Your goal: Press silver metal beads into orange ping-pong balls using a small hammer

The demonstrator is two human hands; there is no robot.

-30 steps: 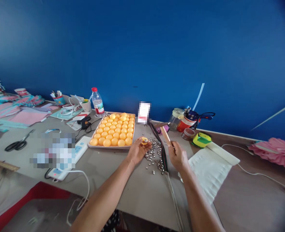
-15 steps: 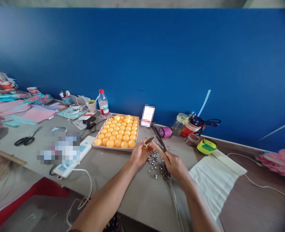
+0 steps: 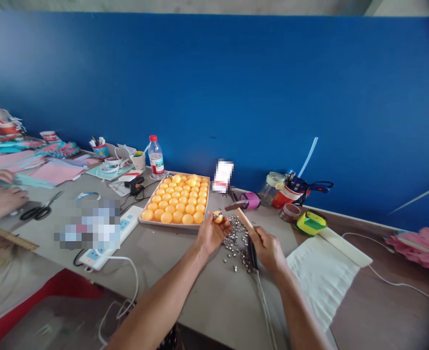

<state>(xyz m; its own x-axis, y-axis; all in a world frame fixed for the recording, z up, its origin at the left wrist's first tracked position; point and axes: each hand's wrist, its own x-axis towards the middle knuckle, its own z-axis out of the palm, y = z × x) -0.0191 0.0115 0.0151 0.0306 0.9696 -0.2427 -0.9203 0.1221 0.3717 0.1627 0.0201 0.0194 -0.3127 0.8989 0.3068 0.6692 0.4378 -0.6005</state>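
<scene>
My left hand (image 3: 209, 236) pinches an orange table tennis ball (image 3: 220, 220) with a shiny silver piece on it; its exact shape is too small to tell. My right hand (image 3: 267, 245) is wrapped round the pale wooden handle of a hammer (image 3: 246, 222). The hammer's dark head is raised just right of the ball, apart from it. Below and between my hands lies a scatter of small silver metal pieces (image 3: 232, 243). Left of them stands a shallow tray (image 3: 174, 224) filled with orange balls (image 3: 178, 207), a few stacked at its back edge.
A white power strip (image 3: 127, 223), black scissors (image 3: 41, 209) and a water bottle (image 3: 156, 158) are to the left. At far left are another person's hands (image 3: 5, 201). A purple spool (image 3: 250, 200), clear jar (image 3: 271, 188), yellow-green roll (image 3: 311, 222) and white sheet roll (image 3: 323, 272) lie right.
The hammer came down to the ball half a second ago and is now lifted off to the right. The view has tilted up. Another person's hands have come further in at left.
</scene>
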